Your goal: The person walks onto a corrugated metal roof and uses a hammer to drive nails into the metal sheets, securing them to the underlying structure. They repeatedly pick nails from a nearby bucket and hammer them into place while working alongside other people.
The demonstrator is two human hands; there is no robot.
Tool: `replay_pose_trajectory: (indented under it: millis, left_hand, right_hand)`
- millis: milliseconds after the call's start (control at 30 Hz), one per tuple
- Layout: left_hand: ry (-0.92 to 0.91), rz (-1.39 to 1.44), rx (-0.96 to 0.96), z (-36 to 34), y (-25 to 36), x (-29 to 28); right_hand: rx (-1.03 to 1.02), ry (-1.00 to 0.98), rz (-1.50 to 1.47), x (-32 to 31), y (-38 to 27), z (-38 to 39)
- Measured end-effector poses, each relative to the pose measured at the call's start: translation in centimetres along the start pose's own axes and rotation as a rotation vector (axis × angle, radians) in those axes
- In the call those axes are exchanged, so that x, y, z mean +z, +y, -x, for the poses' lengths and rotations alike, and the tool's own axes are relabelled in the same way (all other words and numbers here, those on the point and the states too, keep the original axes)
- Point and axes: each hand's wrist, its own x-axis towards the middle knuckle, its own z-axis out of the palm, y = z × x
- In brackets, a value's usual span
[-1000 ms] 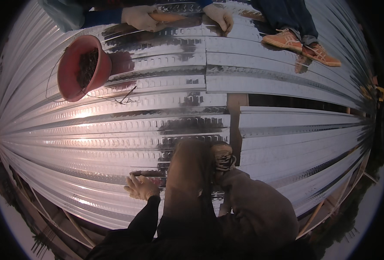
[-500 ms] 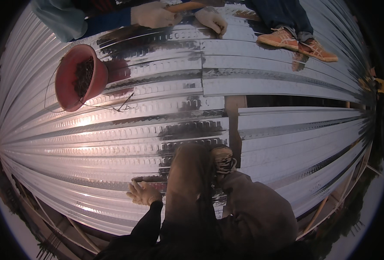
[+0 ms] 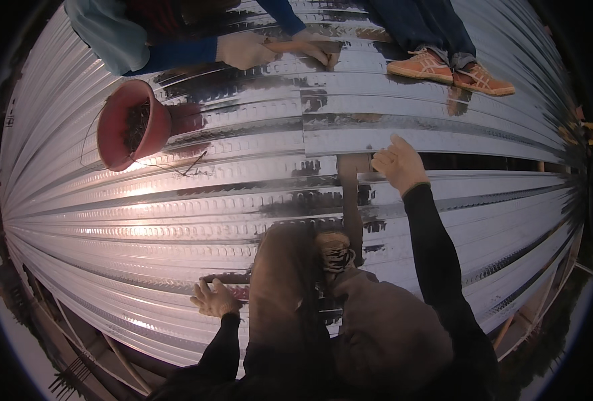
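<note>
My left hand [image 3: 214, 299], in a pale work glove, rests with fingers spread on the ribbed metal decking [image 3: 149, 267] beside my bent knee. Stretched forward on the right, my gloved right hand [image 3: 401, 162] is open, thumb apart from the fingers, with nothing visible in it. It is over the near end of a dark gap [image 3: 477, 162] between two sheets. Next to its fingertips, a brown beam [image 3: 352, 207] shows between the sheet ends and runs down toward my shoe [image 3: 334, 252]. Whether the fingertips touch the metal, I cannot tell.
A red bucket [image 3: 133, 127] holding thin dark pieces stands at the left, loose wire beside it. Opposite, a co-worker's gloved hands [image 3: 246, 52] hold a wooden handle [image 3: 283, 47]. Orange shoes [image 3: 422, 66] stand at the far right. The decking's near edge drops to poles below.
My right hand has come into view and reached forward to the gap. My left hand stays in place. The co-worker's hands have shifted with the wooden handle, and the view has moved slightly.
</note>
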Motion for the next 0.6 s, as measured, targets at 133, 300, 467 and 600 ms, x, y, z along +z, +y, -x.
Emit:
replay_pose_trajectory:
  millis: [133,300,467,600]
  left_hand:
    - [-0.013,0.764,-0.018,-0.7,5.9,-4.5]
    - [-0.465,1.303,0.343,1.6,20.7,-6.8]
    - [-1.073,1.055,0.914,4.9,33.9,-0.2]
    - [-0.915,0.731,1.125,7.8,38.4,4.2]
  right_hand:
    - [-0.030,0.223,-0.020,-1.1,2.5,-4.6]
    - [-0.058,0.263,-0.214,-0.8,3.3,-5.2]
    - [0.020,0.246,-0.218,1.3,2.2,-4.5]
    - [0.018,0.200,-0.189,0.4,3.5,-6.3]
